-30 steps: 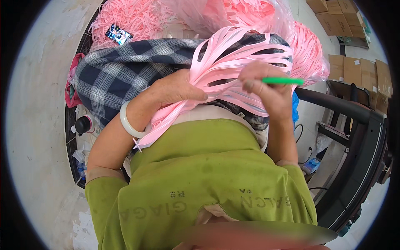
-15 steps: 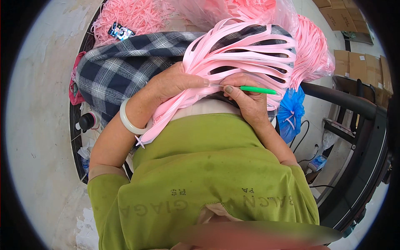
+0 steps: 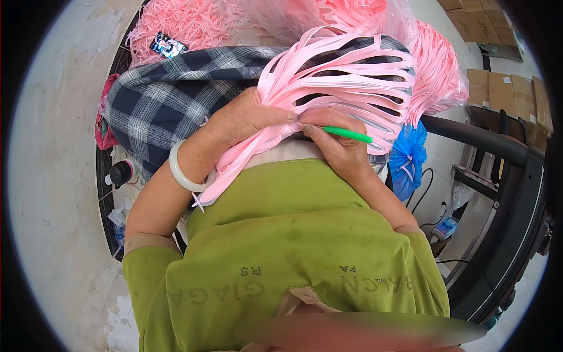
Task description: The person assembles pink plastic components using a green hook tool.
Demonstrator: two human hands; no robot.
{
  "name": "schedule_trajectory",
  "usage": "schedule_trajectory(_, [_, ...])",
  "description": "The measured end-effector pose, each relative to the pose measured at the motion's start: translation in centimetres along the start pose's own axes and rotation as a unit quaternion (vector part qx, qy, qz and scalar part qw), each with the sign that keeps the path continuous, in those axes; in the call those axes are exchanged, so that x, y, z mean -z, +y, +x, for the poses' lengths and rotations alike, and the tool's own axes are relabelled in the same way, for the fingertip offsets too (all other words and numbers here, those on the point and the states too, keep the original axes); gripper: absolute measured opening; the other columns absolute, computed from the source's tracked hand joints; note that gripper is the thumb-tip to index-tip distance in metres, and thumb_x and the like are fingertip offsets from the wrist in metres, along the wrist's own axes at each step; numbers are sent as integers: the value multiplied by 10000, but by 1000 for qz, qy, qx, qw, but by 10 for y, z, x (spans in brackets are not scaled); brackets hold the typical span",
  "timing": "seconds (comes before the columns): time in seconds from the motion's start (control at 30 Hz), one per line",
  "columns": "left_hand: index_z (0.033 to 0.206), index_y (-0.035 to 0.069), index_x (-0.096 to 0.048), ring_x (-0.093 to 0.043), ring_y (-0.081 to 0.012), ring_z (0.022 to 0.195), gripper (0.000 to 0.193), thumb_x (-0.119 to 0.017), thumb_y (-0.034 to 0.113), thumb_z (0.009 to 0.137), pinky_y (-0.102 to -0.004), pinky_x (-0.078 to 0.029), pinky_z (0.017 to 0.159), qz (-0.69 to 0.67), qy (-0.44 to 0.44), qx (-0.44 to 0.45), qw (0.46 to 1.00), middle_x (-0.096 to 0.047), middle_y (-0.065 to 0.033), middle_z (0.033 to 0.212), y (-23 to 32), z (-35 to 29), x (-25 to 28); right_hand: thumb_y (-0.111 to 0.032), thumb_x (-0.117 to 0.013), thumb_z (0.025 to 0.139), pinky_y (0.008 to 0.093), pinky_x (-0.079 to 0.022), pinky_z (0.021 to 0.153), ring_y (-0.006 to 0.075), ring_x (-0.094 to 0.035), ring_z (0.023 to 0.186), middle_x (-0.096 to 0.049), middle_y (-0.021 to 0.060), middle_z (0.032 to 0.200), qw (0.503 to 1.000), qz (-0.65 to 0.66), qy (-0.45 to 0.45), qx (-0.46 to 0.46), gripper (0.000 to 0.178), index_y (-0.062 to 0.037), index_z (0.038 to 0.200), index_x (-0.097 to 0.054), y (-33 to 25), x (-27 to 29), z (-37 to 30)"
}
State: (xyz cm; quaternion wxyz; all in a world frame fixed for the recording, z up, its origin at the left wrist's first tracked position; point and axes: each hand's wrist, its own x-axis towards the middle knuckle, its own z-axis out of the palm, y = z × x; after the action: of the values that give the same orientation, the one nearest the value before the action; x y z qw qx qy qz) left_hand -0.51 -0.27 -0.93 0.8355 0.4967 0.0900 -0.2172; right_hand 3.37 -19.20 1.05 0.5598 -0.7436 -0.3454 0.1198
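A bundle of long, flat pink straps point(image 3: 358, 82) lies across my lap, looped and fanned out to the right. My left hand point(image 3: 246, 120) is closed round its gathered part, thumb pointing right. The gathered ends trail down past my left wrist, with a small pale cross-shaped piece at the tip. In its closed fingers my right hand point(image 3: 340, 152) holds a slim tool with a green handle point(image 3: 352, 135). Its working end meets the straps beside my left thumb and is hidden there, so I cannot tell its kind.
Dark plaid cloth point(image 3: 176, 88) covers my lap. Beyond it are a tangled pink heap point(image 3: 176, 20) with a phone point(image 3: 168, 45) on it, and more straps in clear plastic point(image 3: 437, 70). To the right: a blue bag point(image 3: 409, 161), a black frame point(image 3: 481, 138), cartons point(image 3: 498, 94). A bottle point(image 3: 121, 172) stands left.
My right hand has moved slightly left and down, bringing the green-handled tool closer to my left thumb. The thin shaft seen before is now hidden. My left hand keeps its hold.
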Motion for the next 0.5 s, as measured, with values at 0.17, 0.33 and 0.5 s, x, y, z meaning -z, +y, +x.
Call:
schedule_trajectory(0.17, [1130,-12,-535,-559,-138,859,419,-655,114,749,-266,-461,774,-1,10,-16,1000,-595,-84,996,0,0,-2,56,-611,704,315,-476,617,282,-608,701,-616,143,784,997,-71,10,-6,115,8,808,-599,-2,-1,-1])
schedule_trajectory(0.33, [1159,-1,-514,-555,-127,873,421,-638,122,776,-261,-459,787,-42,-20,23,999,-590,-77,1017,6,-1,0,77,-602,692,321,-485,613,289,-615,706,-617,140,785,991,-121,31,39,145,1,815,-591,-19,18,-1])
schedule_trajectory(0.5, [1165,-4,-510,-553,-122,873,417,-623,140,790,-260,-456,785,-20,-36,-13,999,-587,-76,1027,6,-2,-2,54,-600,737,292,-495,643,252,-627,720,-625,137,794,959,-263,84,67,109,1,832,-606,-20,66,-3])
